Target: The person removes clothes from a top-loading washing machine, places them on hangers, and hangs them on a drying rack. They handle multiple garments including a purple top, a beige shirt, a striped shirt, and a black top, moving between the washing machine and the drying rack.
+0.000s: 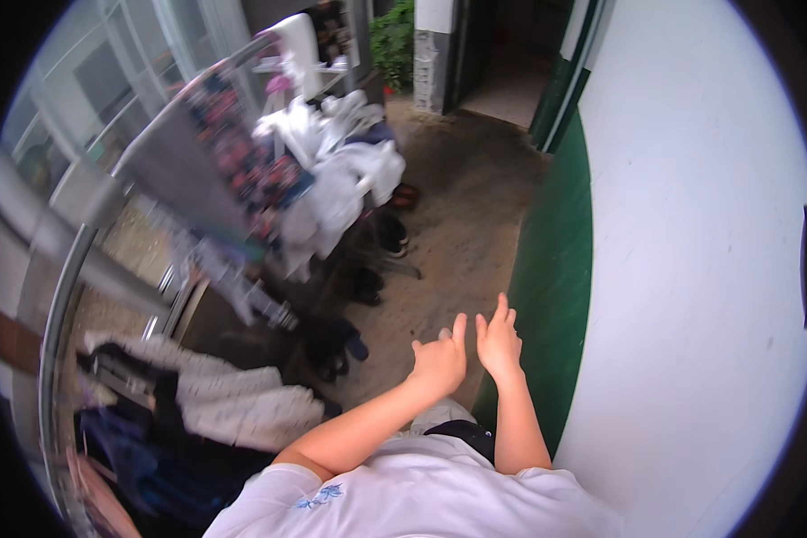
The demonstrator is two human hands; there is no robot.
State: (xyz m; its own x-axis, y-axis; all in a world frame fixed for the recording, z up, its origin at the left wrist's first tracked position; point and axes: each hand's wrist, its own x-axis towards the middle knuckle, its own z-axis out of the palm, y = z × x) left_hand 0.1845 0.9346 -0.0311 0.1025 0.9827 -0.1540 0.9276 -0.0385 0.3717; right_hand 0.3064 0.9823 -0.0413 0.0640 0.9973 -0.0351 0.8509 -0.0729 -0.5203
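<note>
My left hand (439, 362) is held out in front of my body at waist height, its thumb and a finger stretched out and apart. Close beside it on the right, my right hand (500, 346) points forward with a finger extended and the thumb apart. A narrow gap shows between the two hands. I see nothing held in either one; the undersides of the palms are hidden. Both bare forearms come out of the short sleeves of a white shirt (439, 489) with a small blue flower print.
A rack on the left carries white plastic bags (341, 161) and a flowered cloth (242, 143). Several shoes (357, 342) sit on the concrete floor (457, 197) below. Clothes (242, 403) hang at lower left. A green-and-white wall (681, 224) runs along the right, toward a doorway (508, 72).
</note>
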